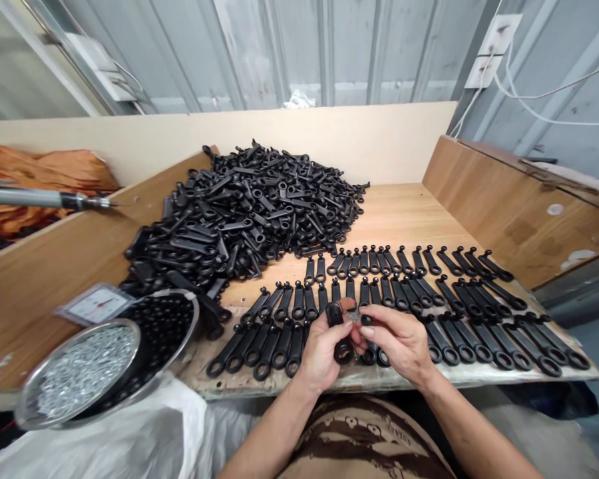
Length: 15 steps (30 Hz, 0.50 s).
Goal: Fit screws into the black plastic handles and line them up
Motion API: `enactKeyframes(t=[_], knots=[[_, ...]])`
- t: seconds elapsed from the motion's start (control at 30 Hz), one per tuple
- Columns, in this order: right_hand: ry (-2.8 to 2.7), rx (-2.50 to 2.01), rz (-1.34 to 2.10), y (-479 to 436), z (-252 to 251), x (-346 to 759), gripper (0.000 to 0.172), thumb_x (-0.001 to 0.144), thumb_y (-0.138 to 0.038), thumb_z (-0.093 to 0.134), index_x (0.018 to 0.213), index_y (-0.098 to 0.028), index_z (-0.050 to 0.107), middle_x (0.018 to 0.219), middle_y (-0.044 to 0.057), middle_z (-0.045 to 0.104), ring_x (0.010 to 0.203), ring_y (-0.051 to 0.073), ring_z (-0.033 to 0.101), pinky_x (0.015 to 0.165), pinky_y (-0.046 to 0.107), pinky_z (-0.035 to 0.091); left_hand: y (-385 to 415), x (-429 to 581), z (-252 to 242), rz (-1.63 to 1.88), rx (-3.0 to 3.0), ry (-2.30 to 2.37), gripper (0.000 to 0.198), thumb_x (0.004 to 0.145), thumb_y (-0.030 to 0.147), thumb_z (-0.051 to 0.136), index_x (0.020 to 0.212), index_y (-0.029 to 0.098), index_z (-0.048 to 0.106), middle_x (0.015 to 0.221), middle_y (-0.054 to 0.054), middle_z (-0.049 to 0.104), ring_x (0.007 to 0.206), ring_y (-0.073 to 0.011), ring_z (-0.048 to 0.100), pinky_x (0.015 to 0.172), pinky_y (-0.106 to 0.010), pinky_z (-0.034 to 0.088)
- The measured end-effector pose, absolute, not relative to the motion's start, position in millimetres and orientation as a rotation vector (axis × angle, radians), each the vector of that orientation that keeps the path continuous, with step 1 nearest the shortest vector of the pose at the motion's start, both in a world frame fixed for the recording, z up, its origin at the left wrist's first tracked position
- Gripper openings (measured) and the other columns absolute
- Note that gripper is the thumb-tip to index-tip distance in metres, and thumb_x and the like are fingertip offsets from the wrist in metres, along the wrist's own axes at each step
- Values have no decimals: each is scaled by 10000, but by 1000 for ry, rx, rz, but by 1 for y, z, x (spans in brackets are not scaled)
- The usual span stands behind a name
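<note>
My left hand [319, 356] is closed round a black ring-ended lever [335, 315], held just above the table's front edge. Close beside it, the thumb and fingers of my right hand [404, 340] pinch a small black ball [366, 320]. Something small and shiny shows between the fingertips of both hands, too blurred to name. Behind and to both sides of my hands, black levers [298, 301] lie in rows, ring ends toward me and small ball-tipped ends away. The fingers hide part of the held lever.
A big heap of black levers [259, 206] rises at back left. Left stand a metal bowl of small silvery parts [87, 372], a larger bowl of black balls [167, 326] and a dial gauge [97, 303]. A screwdriver-like tool [54, 198] juts in. Wooden boards [524, 206] flank the table.
</note>
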State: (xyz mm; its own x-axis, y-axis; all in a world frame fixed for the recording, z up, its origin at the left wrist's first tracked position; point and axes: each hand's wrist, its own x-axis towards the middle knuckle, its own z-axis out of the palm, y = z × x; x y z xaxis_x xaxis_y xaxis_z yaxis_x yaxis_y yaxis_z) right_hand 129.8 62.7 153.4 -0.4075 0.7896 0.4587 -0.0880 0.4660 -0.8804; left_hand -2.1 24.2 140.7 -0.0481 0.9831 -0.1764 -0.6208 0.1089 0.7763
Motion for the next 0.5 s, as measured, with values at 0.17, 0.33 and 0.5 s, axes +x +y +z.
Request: enactKeyframes(t=[0.17, 0.33, 0.5], knots=[[-1807, -671, 971, 63, 151, 137, 217, 792, -163, 572, 983, -207, 663, 766, 13, 705, 647, 135, 651, 636, 232, 538, 26, 5, 140, 1475, 894, 1222, 298, 747, 255, 607, 1033, 172, 590, 623, 27, 600, 476, -98, 513, 464, -210, 426], [-1842, -700, 896, 65, 145, 135, 220, 789, -190, 577, 983, -218, 678, 890, 35, 711, 745, 156, 662, 683, 243, 539, 27, 4, 137, 1558, 1217, 1473, 280, 766, 160, 537, 1030, 204, 622, 1069, -28, 654, 988, -172, 599, 885, -260, 440], [-1855, -666, 989, 68, 139, 130, 238, 809, -211, 573, 1032, -219, 656, 926, 37, 701, 745, 152, 658, 690, 248, 538, 28, 1, 131, 1508, 1372, 1600, 335, 817, 151, 454, 1136, 183, 554, 1164, -52, 617, 1078, -170, 565, 964, -282, 402]])
